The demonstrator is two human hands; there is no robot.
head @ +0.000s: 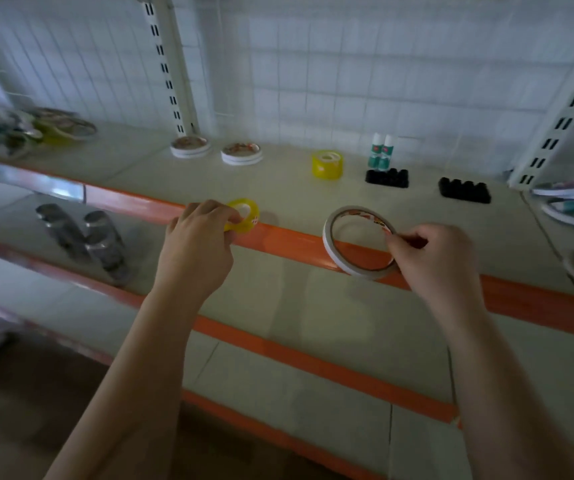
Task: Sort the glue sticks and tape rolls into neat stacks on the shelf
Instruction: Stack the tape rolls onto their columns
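A cream shelf (296,199) with an orange front edge (278,237) runs across the view. At that edge the person's right hand (434,258) pinches a large thin white tape roll (330,244) held upright, and the left hand (198,244) grips a small yellow tape roll (249,216). Behind the edge, toward the tiled wall, lie two white tape stacks (190,147), a yellow tape stack (327,164), two upright glue sticks (380,152) and two black trays (464,190).
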